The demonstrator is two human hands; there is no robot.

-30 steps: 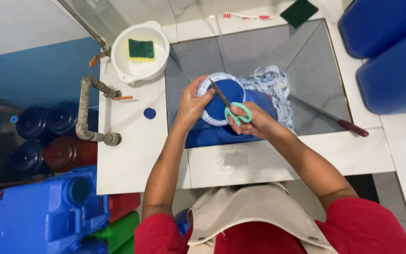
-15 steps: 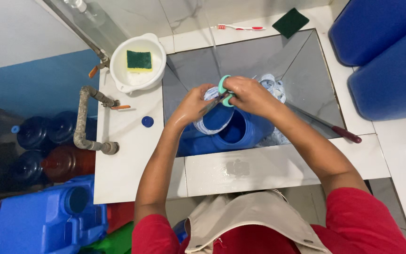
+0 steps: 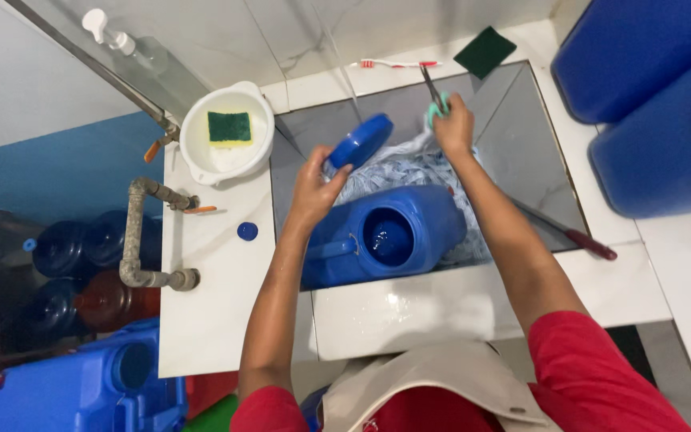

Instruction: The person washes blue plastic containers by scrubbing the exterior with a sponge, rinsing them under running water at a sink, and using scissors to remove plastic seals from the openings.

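A blue plastic jerrycan (image 3: 409, 236) lies on its side in the sink, its round mouth open toward me. My left hand (image 3: 313, 188) holds the can's blue lid (image 3: 360, 142) up above the sink's left part. My right hand (image 3: 453, 124) is raised farther back and grips green-handled scissors (image 3: 433, 94), blades pointing away. Shredded pale plastic wrap (image 3: 409, 168) lies behind the can.
A white bowl (image 3: 201, 160) with a green sponge (image 3: 229, 126) sits on the left counter, near a small blue cap (image 3: 247, 231) and a pipe tap (image 3: 141, 240). A red-handled tool (image 3: 577, 236) rests on the sink's right edge. A toothbrush (image 3: 397, 63), dark scouring pad (image 3: 485, 50) and large blue containers (image 3: 649, 96) stand around.
The lid has come off the jerrycan's mouth and my left hand has lifted it to the left. My right hand has carried the scissors up and away toward the back of the sink.
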